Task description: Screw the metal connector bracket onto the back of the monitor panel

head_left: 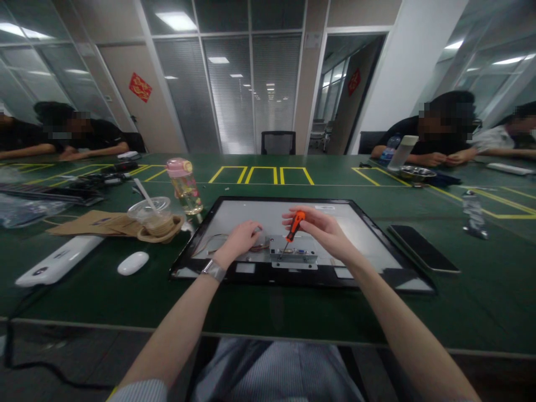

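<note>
An orange-and-black screwdriver [296,224] is gripped in my right hand [322,228], its shaft slanting down to the connector edge of a silver metal bracket [295,262]. Whether the tip touches a screw is too small to tell. That bracket sits at the near edge of a black-framed display panel [234,215], which lies with its pale grey face up. Left of the bracket, my left hand [242,239] is low over the panel, fingers loosely extended, with nothing visible in it. Thin cables [213,241] run across the panel beside and partly behind that hand.
Left of the panel are a white mouse-shaped case [133,263], a white power strip [58,260], a plastic cup [153,215] on brown paper bags and a pink-topped bottle [184,187]. A black phone [422,248] lies right. Other people sit across the green table [268,307].
</note>
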The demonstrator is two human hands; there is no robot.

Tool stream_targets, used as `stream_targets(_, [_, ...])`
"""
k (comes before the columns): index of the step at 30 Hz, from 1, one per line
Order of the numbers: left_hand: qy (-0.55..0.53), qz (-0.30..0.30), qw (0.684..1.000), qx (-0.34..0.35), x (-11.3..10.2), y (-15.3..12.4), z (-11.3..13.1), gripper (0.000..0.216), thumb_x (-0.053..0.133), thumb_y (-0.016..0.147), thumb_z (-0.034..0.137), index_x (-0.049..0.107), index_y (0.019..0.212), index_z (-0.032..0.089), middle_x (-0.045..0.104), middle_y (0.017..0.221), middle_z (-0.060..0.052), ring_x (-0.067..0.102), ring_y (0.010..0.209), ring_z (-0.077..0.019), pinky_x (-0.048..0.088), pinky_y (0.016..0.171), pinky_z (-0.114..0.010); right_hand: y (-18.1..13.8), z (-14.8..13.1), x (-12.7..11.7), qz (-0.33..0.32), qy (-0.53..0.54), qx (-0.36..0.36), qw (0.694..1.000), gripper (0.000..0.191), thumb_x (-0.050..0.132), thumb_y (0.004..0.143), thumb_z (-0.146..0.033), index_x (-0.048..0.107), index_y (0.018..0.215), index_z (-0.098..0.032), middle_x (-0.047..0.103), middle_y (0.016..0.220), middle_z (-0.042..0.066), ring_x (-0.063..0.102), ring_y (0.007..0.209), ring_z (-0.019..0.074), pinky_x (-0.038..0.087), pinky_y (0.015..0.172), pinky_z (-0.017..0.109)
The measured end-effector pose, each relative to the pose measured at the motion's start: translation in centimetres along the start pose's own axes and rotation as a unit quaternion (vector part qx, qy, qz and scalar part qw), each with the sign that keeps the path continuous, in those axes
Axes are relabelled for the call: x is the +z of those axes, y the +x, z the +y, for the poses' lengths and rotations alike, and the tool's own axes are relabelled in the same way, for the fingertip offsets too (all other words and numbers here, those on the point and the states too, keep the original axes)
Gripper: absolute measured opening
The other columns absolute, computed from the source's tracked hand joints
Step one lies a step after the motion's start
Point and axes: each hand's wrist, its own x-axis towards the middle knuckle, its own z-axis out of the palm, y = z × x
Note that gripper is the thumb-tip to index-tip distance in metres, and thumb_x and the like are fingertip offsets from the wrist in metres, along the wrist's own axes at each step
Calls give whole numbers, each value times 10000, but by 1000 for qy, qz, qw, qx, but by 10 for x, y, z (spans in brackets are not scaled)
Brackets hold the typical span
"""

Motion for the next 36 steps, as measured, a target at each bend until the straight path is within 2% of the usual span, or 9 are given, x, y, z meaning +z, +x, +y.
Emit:
stream_targets(5, [8, -14, 1000, -7, -3, -1, 3, 287, 488, 921, 162, 659, 1151, 166, 687, 1109, -110, 656, 1003, -240, 491, 962, -370, 0, 7, 1, 133, -118, -37, 983, 272, 738, 824, -304, 724, 1087, -237, 771, 965, 52, 735, 889, 229, 594, 899, 461])
stream_targets(7, [9, -12, 1000, -4, -2, -1, 2, 290, 481, 923, 162, 654, 1156, 166, 683, 1113, -111, 655, 1003, -242, 490, 959, -371, 0, 9, 5, 156, -170, -66, 971, 257, 740, 817, -287, 734, 1069, -237, 762, 936, 45, 718, 844, 215, 588, 894, 452])
stream_targets(11, [8, -10, 1000, -3, 1, 1, -2, 280, 490, 921, 175, 652, 1149, 178, 685, 1099, -96, 657, 986, -229, 495, 941, -351, 0, 8, 13, 133, -180, -91, 970, 231, 730, 824, -291, 722, 1050, -246, 719, 980, 48, 685, 871, 197, 602, 847, 401])
stream_targets(15, [4, -13, 1000, -2, 1, 1, -2, 279, 487, 922, 171, 653, 1147, 175, 683, 1133, -99, 648, 1047, -234, 481, 986, -358, 0, 7, 14, 137, -166, -71, 974, 245, 732, 819, -273, 692, 1059, -243, 681, 978, 45, 675, 836, 180, 616, 822, 385])
stream_targets(19, [5, -13, 1000, 0, -1, 0, 0, 280, 489, 918, 163, 652, 1146, 172, 684, 1139, -105, 647, 1066, -245, 476, 1004, -371, -2, 3, 9, 69, -132, -56, 987, 327, 625, 901, -236, 604, 1226, -249, 706, 1027, 71, 713, 944, 211, 601, 910, 436])
stream_targets(23, [7, -13, 1000, -4, -2, -1, 1, 279, 489, 923, 172, 653, 1148, 179, 683, 1137, -103, 650, 1049, -245, 483, 993, -370, -3, 4, 5, 22, -104, -57, 993, 318, 533, 962, -244, 546, 1280, -257, 678, 1177, 108, 704, 1073, 230, 576, 972, 464])
stream_targets(30, [13, -14, 1000, -3, -1, -1, 1, 290, 495, 916, 163, 656, 1157, 171, 685, 1114, -104, 657, 1022, -235, 489, 973, -353, -3, 8, 5, 46, -137, -55, 988, 327, 591, 935, -262, 575, 1262, -245, 687, 1112, 99, 719, 1008, 233, 602, 905, 439])
stream_targets(34, [9, -14, 1000, -2, -2, 0, 1, 294, 486, 922, 169, 655, 1163, 167, 686, 1117, -109, 657, 1008, -241, 491, 961, -361, -2, 3, 4, -1, -108, -52, 993, 337, 532, 967, -267, 545, 1304, -266, 634, 1250, 109, 692, 1062, 221, 587, 928, 434])
stream_targets(36, [9, -15, 1000, -3, -3, -1, 2, 300, 480, 924, 168, 656, 1166, 168, 686, 1113, -108, 659, 998, -241, 492, 954, -363, -2, 2, 5, 1, -105, -48, 993, 313, 588, 938, -285, 577, 1251, -271, 636, 1234, 92, 685, 1034, 211, 591, 918, 423])
